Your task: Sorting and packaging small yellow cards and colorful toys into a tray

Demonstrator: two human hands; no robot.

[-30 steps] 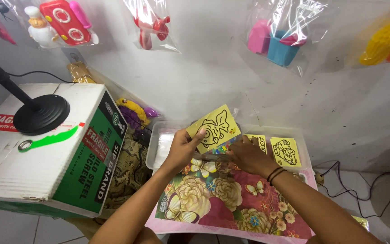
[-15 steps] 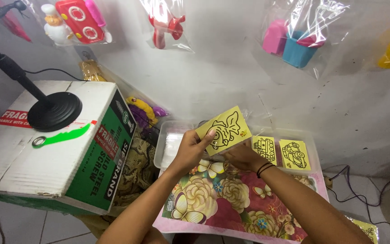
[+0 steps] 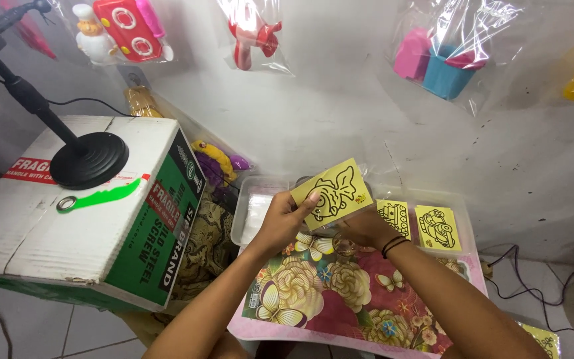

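Centre of the frame: the left hand (image 3: 286,219) lifts a yellow square card printed with a black fish outline (image 3: 332,189), its grip pinching the lower left corner, thumb on the face, so the drawing tilts toward the camera. The right hand (image 3: 365,227) sits just below, behind the card; whether its grip is spread or pressed together, I cannot tell. Right of centre, two more yellow outline cards (image 3: 416,224) lie flat in a clear plastic tray (image 3: 248,211) above the flowered cloth (image 3: 340,292).
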